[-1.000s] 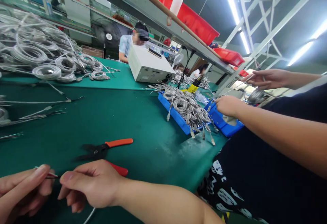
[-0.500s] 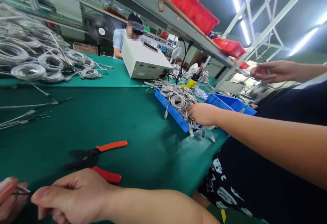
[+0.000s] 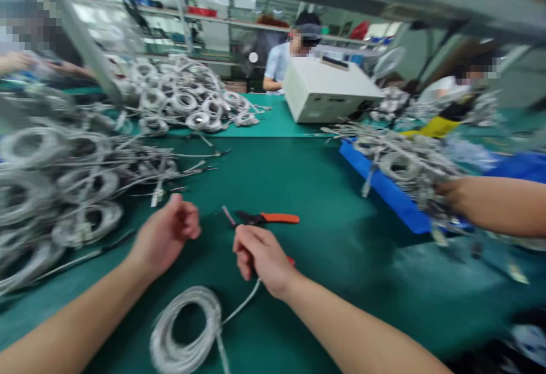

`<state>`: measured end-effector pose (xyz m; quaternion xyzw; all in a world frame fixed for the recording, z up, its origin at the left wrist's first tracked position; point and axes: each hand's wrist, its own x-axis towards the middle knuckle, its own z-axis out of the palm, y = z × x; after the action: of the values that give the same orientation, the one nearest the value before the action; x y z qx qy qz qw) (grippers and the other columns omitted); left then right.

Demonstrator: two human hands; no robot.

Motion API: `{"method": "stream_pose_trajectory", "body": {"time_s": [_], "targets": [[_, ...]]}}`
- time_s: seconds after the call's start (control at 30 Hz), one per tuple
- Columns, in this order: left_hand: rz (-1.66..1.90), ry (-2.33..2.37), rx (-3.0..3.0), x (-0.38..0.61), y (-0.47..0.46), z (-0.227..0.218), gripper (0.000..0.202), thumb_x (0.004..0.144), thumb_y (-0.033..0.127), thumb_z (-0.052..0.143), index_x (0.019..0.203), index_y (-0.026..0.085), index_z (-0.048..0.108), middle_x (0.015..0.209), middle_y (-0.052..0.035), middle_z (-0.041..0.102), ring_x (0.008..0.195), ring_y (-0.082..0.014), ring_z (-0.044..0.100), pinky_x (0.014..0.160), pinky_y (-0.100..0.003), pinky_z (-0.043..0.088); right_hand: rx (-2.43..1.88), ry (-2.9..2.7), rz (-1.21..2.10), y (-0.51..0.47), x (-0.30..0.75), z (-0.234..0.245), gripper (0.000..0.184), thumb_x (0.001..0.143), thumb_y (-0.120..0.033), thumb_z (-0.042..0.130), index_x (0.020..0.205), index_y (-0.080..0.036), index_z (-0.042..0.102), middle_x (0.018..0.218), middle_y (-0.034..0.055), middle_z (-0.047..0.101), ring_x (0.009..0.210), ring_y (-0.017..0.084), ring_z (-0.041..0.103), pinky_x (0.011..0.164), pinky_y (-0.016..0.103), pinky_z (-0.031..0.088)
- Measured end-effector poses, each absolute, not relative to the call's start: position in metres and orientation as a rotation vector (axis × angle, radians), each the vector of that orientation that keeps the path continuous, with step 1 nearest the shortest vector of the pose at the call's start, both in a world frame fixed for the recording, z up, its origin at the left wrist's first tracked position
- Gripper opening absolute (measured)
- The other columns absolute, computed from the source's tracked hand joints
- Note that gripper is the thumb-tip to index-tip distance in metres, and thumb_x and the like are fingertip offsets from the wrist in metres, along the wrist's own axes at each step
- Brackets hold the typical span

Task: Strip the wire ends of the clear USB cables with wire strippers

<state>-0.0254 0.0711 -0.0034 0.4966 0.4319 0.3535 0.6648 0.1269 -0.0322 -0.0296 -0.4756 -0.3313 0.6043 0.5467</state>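
Blurred by motion, my left hand [image 3: 167, 237] is above the mat with its fingers curled in; whether anything is inside them is hidden. To its right, my right hand [image 3: 267, 257] pinches a grey cable [image 3: 243, 305] near its end. Thin wires [image 3: 228, 215] stick out past those fingertips. The same cable runs down to a loose coil [image 3: 209, 328] lying on the mat between my forearms. Just behind my right hand lies a wire stripper [image 3: 279, 218] with orange-red handles, one of them mostly covered by the hand.
Coiled cables [image 3: 29, 192] are heaped at the left, with another heap [image 3: 183, 101] behind. At right, a co-worker's hand [image 3: 464, 200] reaches into a blue bin [image 3: 384, 192] of cables. A white box [image 3: 333, 86] stands at the back, where a person [image 3: 277, 66] sits.
The view has swung left and down, bringing the cable coil into sight. My hands, close together at the wires before, are now apart; the right one still holds the cable end.
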Motion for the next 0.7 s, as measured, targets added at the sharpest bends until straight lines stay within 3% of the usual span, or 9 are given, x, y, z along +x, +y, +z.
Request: {"method": "stream_pose_trajectory", "body": {"time_s": [0.03,0.1,0.2,0.37,0.47,0.6,0.7], "targets": [[0.813,0.951,1.135,-0.033,0.068,-0.007,0.049,0.087,0.063,0.055,0.079,0.015,0.063,0.061,0.0029,0.053,0.051,-0.0103,0.048,0.051,-0.024,0.041,-1.110,-0.788,1.444,-0.031,0.127,-0.030,0.045,0.089,-0.060,0.056,0.069,-0.020,0.052,0.048,-0.0097,0.041,0.036,0.006,0.039,0.038,0.019,0.030],[0.712,0.831,1.281,-0.036,0.061,-0.015,0.046,0.081,0.060,0.066,0.086,0.014,0.068,0.064,0.0009,0.058,0.052,-0.0112,0.050,0.052,-0.025,0.040,-1.105,-0.802,1.451,-0.030,0.126,-0.030,0.043,0.088,-0.059,0.059,0.072,-0.019,0.053,0.050,-0.0095,0.042,0.038,0.006,0.039,0.039,0.019,0.030],[0.611,0.674,1.510,-0.029,0.057,-0.021,0.040,0.086,0.052,0.063,0.072,0.015,0.067,0.058,0.0023,0.054,0.053,-0.0108,0.048,0.055,-0.026,0.039,-1.156,-0.860,1.418,-0.032,0.124,-0.029,0.043,0.088,-0.059,0.060,0.074,-0.019,0.056,0.051,-0.0087,0.043,0.039,0.007,0.040,0.040,0.020,0.032],[0.684,0.627,1.499,-0.029,0.061,-0.021,0.037,0.091,0.043,0.059,0.065,0.017,0.065,0.048,0.0023,0.047,0.083,-0.0200,0.063,0.076,-0.030,0.047,-1.259,-1.010,1.383,-0.033,0.123,-0.028,0.041,0.089,-0.056,0.060,0.076,-0.018,0.059,0.053,-0.0074,0.045,0.041,0.007,0.043,0.043,0.021,0.034],[0.693,0.621,1.450,-0.032,0.064,-0.023,0.036,0.089,0.041,0.062,0.061,0.018,0.064,0.048,0.0008,0.049,0.089,-0.0218,0.064,0.073,-0.029,0.047,-1.284,-1.014,1.392,-0.032,0.124,-0.028,0.041,0.089,-0.055,0.060,0.075,-0.018,0.059,0.052,-0.0069,0.046,0.042,0.008,0.045,0.043,0.021,0.034],[0.707,0.604,1.329,-0.032,0.065,-0.025,0.030,0.082,0.040,0.070,0.063,0.017,0.067,0.049,0.0012,0.049,0.072,-0.0183,0.060,0.055,-0.025,0.041,-1.307,-1.008,1.407,-0.032,0.124,-0.026,0.042,0.090,-0.056,0.059,0.074,-0.017,0.060,0.052,-0.0061,0.047,0.042,0.008,0.046,0.045,0.022,0.034],[0.708,0.573,1.272,-0.032,0.065,-0.026,0.030,0.081,0.038,0.072,0.062,0.016,0.068,0.055,0.0009,0.053,0.058,-0.0125,0.051,0.050,-0.024,0.037,-1.317,-1.044,1.408,-0.034,0.124,-0.025,0.044,0.090,-0.058,0.058,0.074,-0.017,0.060,0.052,-0.0057,0.048,0.043,0.008,0.047,0.047,0.022,0.035]]}}
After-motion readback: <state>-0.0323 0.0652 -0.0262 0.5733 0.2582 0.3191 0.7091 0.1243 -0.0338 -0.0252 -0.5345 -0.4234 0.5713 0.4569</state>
